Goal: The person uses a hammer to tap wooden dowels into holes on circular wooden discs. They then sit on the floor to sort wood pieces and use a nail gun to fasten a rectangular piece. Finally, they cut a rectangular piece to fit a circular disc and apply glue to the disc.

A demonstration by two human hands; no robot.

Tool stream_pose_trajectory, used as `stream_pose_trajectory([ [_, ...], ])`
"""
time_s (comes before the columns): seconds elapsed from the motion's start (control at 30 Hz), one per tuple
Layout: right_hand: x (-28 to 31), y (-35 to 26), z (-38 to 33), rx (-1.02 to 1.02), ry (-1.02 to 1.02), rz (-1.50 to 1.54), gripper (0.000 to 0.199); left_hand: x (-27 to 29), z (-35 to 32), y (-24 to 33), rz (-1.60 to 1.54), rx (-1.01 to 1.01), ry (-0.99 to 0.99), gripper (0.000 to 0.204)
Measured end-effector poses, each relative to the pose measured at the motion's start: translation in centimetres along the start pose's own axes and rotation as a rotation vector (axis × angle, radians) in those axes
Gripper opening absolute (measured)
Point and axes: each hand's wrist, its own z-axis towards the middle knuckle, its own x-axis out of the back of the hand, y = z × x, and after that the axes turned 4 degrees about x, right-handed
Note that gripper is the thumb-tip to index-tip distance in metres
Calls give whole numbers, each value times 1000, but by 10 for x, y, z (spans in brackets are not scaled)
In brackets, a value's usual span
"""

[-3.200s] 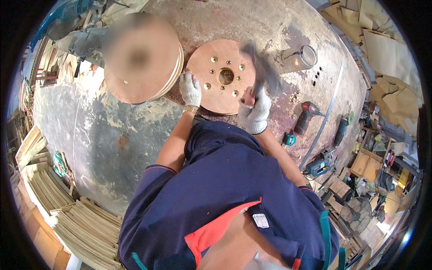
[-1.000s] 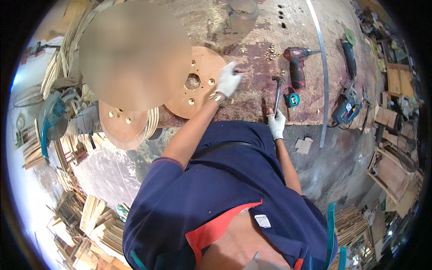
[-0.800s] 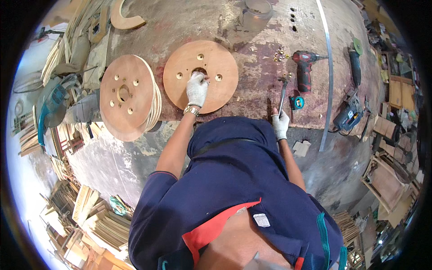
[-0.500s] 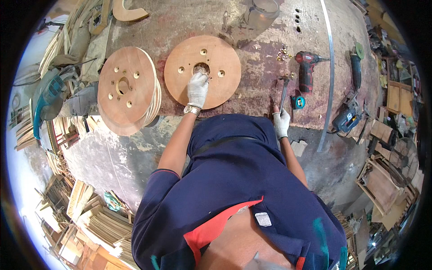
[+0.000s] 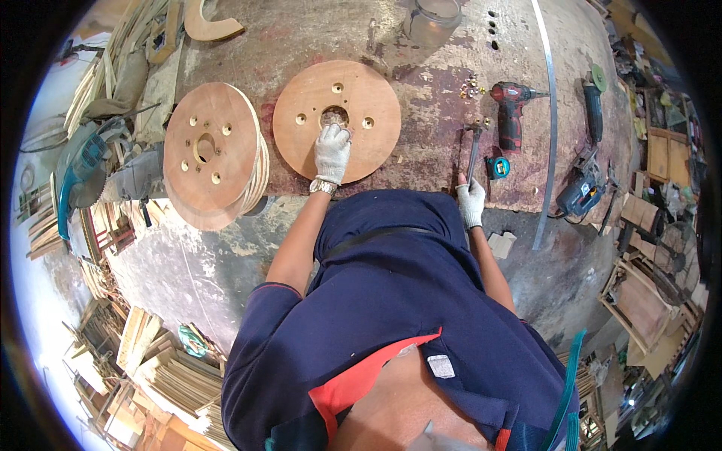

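A round plywood disc (image 5: 376, 94) with a central hole and several smaller holes lies flat on the workbench. My left hand (image 5: 332, 150), in a white knit glove, rests on its near half. The fingers are curled together just below the central hole, and whatever they hold is hidden. At the bench's front edge my gloved right hand (image 5: 471, 201) is closed around the handle of a hammer (image 5: 472, 154). The hammer's head lies beside small brass-coloured fittings (image 5: 472, 89). To the left stands a stack of similar discs (image 5: 207, 154), partly over the edge.
Right of the hammer are a teal tape measure (image 5: 498, 167), a red-black cordless driver (image 5: 511, 116), a long metal ruler (image 5: 551, 98), an angle grinder (image 5: 593, 109) and a blue jigsaw (image 5: 579, 192). A clear jar (image 5: 436, 15) stands at the back; a teal circular saw (image 5: 81, 169) sits left.
My left hand has drawn slightly back from the central hole, its fingers more curled. My right hand still grips the hammer in about the same place.
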Motion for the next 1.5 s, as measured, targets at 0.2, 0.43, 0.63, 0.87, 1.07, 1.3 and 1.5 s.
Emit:
stream_pose_trajectory([
  [0.2, 3, 0, 0, 58, -8, -68, 41, -2, -6, -1, 136, -106, 41, 8],
  [0.43, 2, -6, -2, -2, -21, -2, 41, -7, -8, -4, 205, -184, 77, 8],
  [0.63, 1, 8, 3, 20, -8, -54, 43, -13, -10, -2, 304, -214, 133, 10],
  [0.87, 3, 8, 2, 39, -33, -31, 44, -11, -22, 7, 385, -82, -96, 33],
  [1.07, -12, 19, 16, 298, -219, -332, 35, -5, -36, 22, 473, 16, -255, 71],
  [1.3, -44, -117, 6, 434, -544, -483, 39, 16, -36, 18, 237, 25, -281, 70],
  [1.5, -66, -231, -13, 665, -492, -309, 32, 4, -27, -24, 411, 405, 79, 68],
])
